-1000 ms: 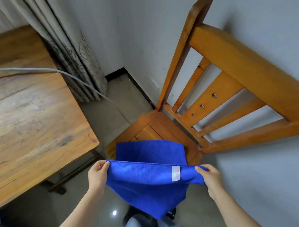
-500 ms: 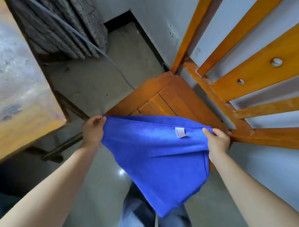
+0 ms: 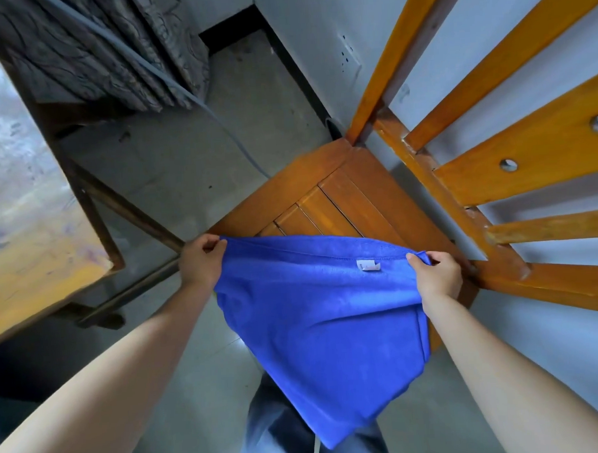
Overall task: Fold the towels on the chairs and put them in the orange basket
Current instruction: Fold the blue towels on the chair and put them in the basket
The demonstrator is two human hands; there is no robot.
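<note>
So, folding step, first fold not made yet. Blue towel point(image 3: 322, 328) hangs open in front of chair seat point(image 3: 340, 190). Left hand point(image 3: 200, 265) pinches top corner just off seat's front edge, right hand point(image 3: 436, 275) pinches other corner over seat. Next, probably: bring corners together evenly. Orange basket not in view.

Wooden table point(image 3: 23, 217): left side, worn top with a yellowish edge, corner toward the middle.
Dark metal frame point(image 3: 129, 209): under the table, slanted bars down to the floor.
Patterned grey curtain point(image 3: 112, 53): top left, hanging in folds behind the table.
Grey cable point(image 3: 240, 150): runs slantwise across the curtain and over the floor.
Grey floor point(image 3: 191, 155): smooth, faintly glossy.
Black skirting board point(image 3: 287, 59): along the foot of the grey wall point(image 3: 298, 7).
White wall socket point(image 3: 350, 58): low on that wall.
</note>
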